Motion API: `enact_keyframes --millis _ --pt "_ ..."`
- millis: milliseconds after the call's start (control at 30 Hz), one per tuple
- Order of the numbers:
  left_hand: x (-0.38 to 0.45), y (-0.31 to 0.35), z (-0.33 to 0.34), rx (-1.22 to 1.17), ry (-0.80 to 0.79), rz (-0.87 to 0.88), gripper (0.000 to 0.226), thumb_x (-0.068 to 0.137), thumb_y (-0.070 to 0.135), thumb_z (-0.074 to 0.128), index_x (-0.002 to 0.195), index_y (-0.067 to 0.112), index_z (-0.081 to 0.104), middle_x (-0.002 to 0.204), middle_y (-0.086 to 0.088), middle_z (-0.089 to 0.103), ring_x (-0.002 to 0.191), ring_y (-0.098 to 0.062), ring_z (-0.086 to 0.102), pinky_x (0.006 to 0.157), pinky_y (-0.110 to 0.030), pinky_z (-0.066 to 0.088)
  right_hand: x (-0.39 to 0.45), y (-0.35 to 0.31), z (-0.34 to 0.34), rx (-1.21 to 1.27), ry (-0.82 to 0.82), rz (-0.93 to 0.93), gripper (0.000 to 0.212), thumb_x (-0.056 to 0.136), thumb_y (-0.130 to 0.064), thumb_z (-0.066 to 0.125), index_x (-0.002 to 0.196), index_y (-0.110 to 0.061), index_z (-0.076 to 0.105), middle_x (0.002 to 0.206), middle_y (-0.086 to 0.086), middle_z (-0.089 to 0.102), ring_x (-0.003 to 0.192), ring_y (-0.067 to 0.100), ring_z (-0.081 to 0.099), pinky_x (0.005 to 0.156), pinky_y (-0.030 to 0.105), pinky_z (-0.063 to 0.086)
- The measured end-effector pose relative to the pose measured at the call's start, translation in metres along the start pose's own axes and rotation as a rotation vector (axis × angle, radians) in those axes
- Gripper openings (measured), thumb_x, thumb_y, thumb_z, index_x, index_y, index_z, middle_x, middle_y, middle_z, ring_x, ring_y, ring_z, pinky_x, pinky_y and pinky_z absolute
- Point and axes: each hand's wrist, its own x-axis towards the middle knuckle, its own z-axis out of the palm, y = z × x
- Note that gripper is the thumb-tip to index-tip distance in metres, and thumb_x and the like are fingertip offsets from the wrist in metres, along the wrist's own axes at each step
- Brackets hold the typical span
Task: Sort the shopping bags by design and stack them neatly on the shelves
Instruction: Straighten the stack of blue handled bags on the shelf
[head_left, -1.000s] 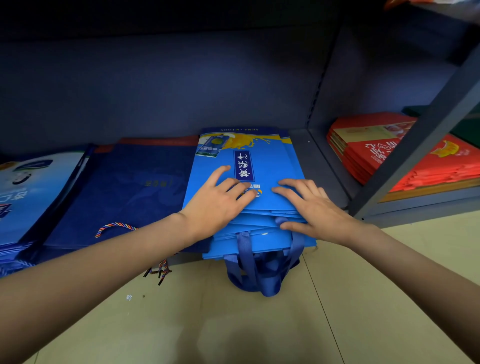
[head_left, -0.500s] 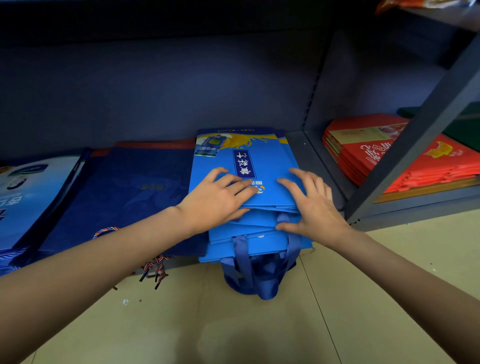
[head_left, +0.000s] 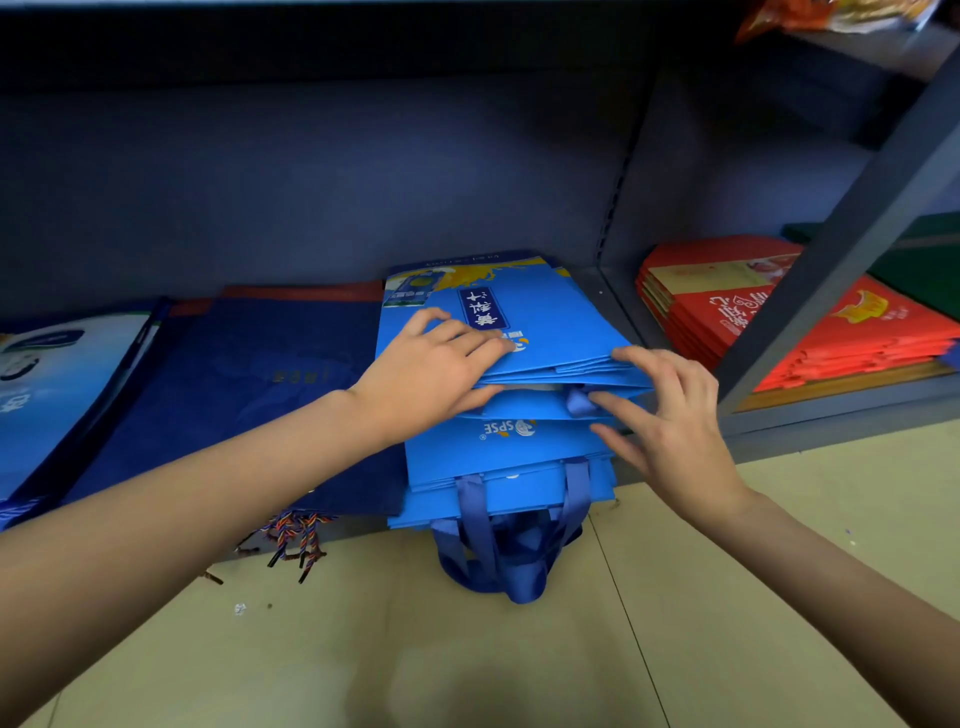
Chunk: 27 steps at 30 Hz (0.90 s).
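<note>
The left hand (head_left: 431, 374) covers part of the blue bags (head_left: 519, 447) stacked on the shelf (head_left: 613, 306), seemingly pinching the top ones. The right hand (head_left: 670, 426), fingers spread, touches their front edge.

We saw a dim shelf bay, its back wall (head_left: 322, 171) sunk in blue-grey shadow and the underside above it nearly black. Light fell from behind us onto the pale floor (head_left: 415, 660), the bright blue bags (head_left: 545, 322) and both forearms. The red bags (head_left: 852, 332) at right glowed saturated. The wide lens bent the shelf post (head_left: 852, 228), and the forearms at the bottom corners looked soft and stretched.
</note>
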Motion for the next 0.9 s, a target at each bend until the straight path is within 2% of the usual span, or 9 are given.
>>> enact_keyframes --millis 100,200,300,433,600,700,767,833,900 --pt "0.001 -0.002 0.001 0.004 0.006 0.0 0.047 0.089 0.044 0.037 0.112 0.014 0.065 0.105 0.0 0.07 0.087 -0.022 0.066 0.091 -0.035 0.034 0.008 -0.001 0.001 -0.003 0.038 0.016 0.017 0.084 -0.028 0.063 0.086 -0.013 0.071 0.132 0.012 0.046 0.114 0.035 0.042 0.092 0.052 0.034" --pt "0.002 -0.002 0.0 0.012 0.006 0.002 0.047 0.088 0.042 0.037 0.112 0.014 0.065 0.104 -0.001 0.07 0.085 -0.023 0.066 0.091 -0.036 0.033 0.008 -0.009 0.005 0.049 0.042 -0.017 0.017 0.085 -0.025 0.06 0.078 -0.013 0.07 0.131 0.006 0.042 0.114 0.033 0.039 0.093 0.05 0.03" --pt "0.001 -0.002 -0.001 0.02 0.002 0.006 0.046 0.087 0.041 0.038 0.112 0.013 0.065 0.103 -0.001 0.07 0.085 -0.023 0.066 0.091 -0.036 0.032 0.012 -0.014 0.009 0.062 0.07 -0.096 0.018 0.085 -0.024 0.06 0.073 -0.014 0.07 0.127 0.003 0.042 0.11 0.031 0.039 0.094 0.048 0.028" --pt "-0.001 -0.006 -0.002 0.02 0.017 -0.004 0.046 0.087 0.04 0.039 0.114 0.012 0.064 0.106 -0.001 0.07 0.087 -0.023 0.066 0.092 -0.035 0.031 0.019 -0.011 0.01 -0.042 0.045 -0.221 0.006 0.078 -0.014 0.073 0.075 -0.017 0.07 0.127 0.005 0.042 0.113 0.031 0.04 0.1 0.055 0.027" --pt "0.003 -0.005 -0.004 0.029 0.028 0.002 0.046 0.089 0.04 0.038 0.111 0.011 0.065 0.103 -0.003 0.071 0.084 -0.023 0.067 0.091 -0.036 0.031 0.025 -0.018 0.014 -0.136 0.125 -0.208 0.01 0.077 -0.005 0.068 0.07 -0.012 0.067 0.123 0.006 0.043 0.106 0.03 0.042 0.097 0.05 0.029" --pt "0.004 -0.004 -0.006 0.017 0.024 -0.016 0.047 0.089 0.04 0.038 0.111 0.01 0.066 0.102 -0.003 0.071 0.083 -0.023 0.067 0.091 -0.036 0.032 0.038 -0.022 0.015 -0.144 0.201 -0.124 0.016 0.074 -0.003 0.073 0.066 -0.009 0.061 0.117 0.005 0.044 0.1 0.029 0.042 0.094 0.048 0.031" --pt "0.004 -0.006 -0.007 0.002 0.018 -0.019 0.047 0.089 0.041 0.038 0.111 0.01 0.066 0.102 -0.003 0.071 0.083 -0.023 0.067 0.088 -0.035 0.033 0.046 -0.02 0.013 -0.101 0.216 -0.108 0.015 0.076 -0.005 0.072 0.069 -0.009 0.059 0.118 0.007 0.042 0.102 0.03 0.041 0.095 0.048 0.031" --pt "0.005 -0.008 -0.008 -0.015 0.005 -0.013 0.048 0.089 0.041 0.037 0.112 0.01 0.065 0.102 -0.003 0.071 0.084 -0.024 0.067 0.086 -0.033 0.035 0.048 -0.014 0.009 -0.029 0.186 -0.162 0.013 0.079 -0.011 0.068 0.081 -0.01 0.055 0.119 0.009 0.039 0.104 0.031 0.04 0.093 0.047 0.03" --pt "0.007 -0.01 -0.01 -0.028 0.0 0.0 0.049 0.089 0.043 0.036 0.111 0.01 0.066 0.099 -0.003 0.071 0.082 -0.024 0.067 0.083 -0.034 0.043 0.048 -0.008 0.002 0.027 0.14 -0.144 0.028 0.079 -0.019 0.07 0.092 -0.013 0.047 0.118 0.01 0.037 0.106 0.031 0.039 0.091 0.045 0.03"
